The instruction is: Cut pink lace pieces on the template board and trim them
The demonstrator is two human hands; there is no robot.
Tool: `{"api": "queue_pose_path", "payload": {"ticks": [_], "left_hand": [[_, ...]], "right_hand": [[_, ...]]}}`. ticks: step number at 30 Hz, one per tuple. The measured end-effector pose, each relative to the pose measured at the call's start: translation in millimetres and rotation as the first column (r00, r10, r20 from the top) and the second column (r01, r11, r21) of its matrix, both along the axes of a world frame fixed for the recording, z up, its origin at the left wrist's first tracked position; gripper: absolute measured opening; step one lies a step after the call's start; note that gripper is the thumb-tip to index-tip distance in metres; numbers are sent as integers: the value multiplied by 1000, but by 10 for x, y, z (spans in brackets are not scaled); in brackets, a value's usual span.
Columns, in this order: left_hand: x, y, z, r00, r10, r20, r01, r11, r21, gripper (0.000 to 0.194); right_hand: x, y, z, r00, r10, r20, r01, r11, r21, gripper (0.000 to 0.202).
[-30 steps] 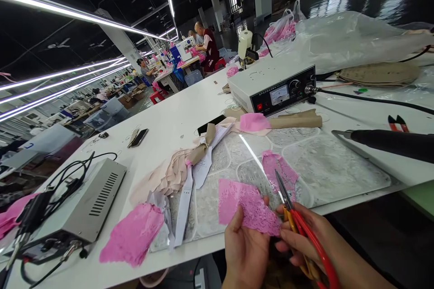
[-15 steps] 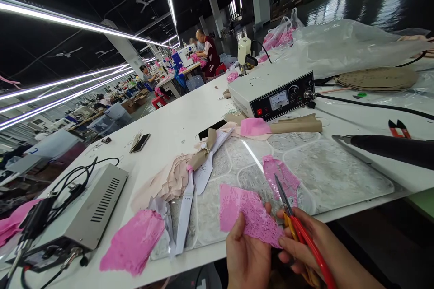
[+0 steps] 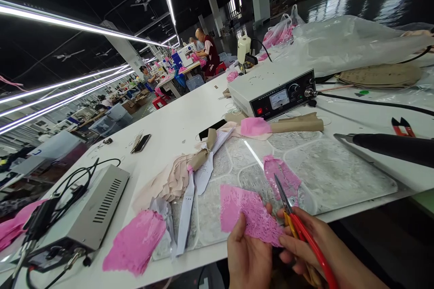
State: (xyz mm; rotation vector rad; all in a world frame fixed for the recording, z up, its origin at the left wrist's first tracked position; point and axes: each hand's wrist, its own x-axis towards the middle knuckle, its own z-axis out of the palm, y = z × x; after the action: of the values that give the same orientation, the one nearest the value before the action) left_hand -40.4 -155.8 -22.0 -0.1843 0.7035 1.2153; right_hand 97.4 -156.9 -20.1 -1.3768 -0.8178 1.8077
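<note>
A pink lace piece (image 3: 251, 216) is pinched between the thumb and fingers of my left hand (image 3: 247, 253), above the table's front edge. My right hand (image 3: 308, 239) holds scissors (image 3: 288, 203) with red and yellow handles, blades pointing up and away. Its thumb and fingertips touch the right corner of the lace piece. Another pink lace piece (image 3: 280, 176) lies on the grey marbled board (image 3: 342, 171), just behind the scissor tips. A stack of pink lace pieces (image 3: 135, 241) rests at the left of the board.
A white control box (image 3: 271, 90) stands at the back, a grey box (image 3: 84, 212) at the left. Beige fabric (image 3: 166, 176), paper strips (image 3: 186, 212) and a phone (image 3: 140, 143) lie between. A black-handled tool (image 3: 393, 146) and red snips (image 3: 403, 127) are at the right. People sit at machines beyond.
The view has shifted very slightly. Both hands keep nearly the same pose, with the lace piece and the scissors still held.
</note>
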Motion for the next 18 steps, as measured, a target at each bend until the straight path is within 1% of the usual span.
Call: {"api": "queue_pose_path", "payload": {"ticks": [3,5,10,12,14,16,18], "left_hand": [[-12,-10,-16,1000,-9,2,9,1000,19,57],[-23,-18,-40,1000,-26,-6,26,999,46,55],[-48,-31,-115,998,-43,-38,48,991,125,44],[-55,-32,-137,997,-62,-41,67,988,142,44],[-57,-31,-145,997,-73,-38,78,986,145,47],[-53,-29,-137,997,-75,-34,79,988,131,49],[-42,-28,-111,998,-56,-29,58,993,98,50]], "right_hand": [[6,-3,23,1000,17,11,-16,999,-49,56],[8,1,35,1000,22,22,-21,998,-60,58],[11,32,20,999,32,40,-31,999,-23,58],[16,33,-40,998,47,45,-47,999,-19,60],[26,12,-133,995,92,36,-92,996,-18,58],[47,-34,-228,991,130,-2,-130,991,2,50],[95,-95,-292,989,137,-52,-134,989,61,41]]}}
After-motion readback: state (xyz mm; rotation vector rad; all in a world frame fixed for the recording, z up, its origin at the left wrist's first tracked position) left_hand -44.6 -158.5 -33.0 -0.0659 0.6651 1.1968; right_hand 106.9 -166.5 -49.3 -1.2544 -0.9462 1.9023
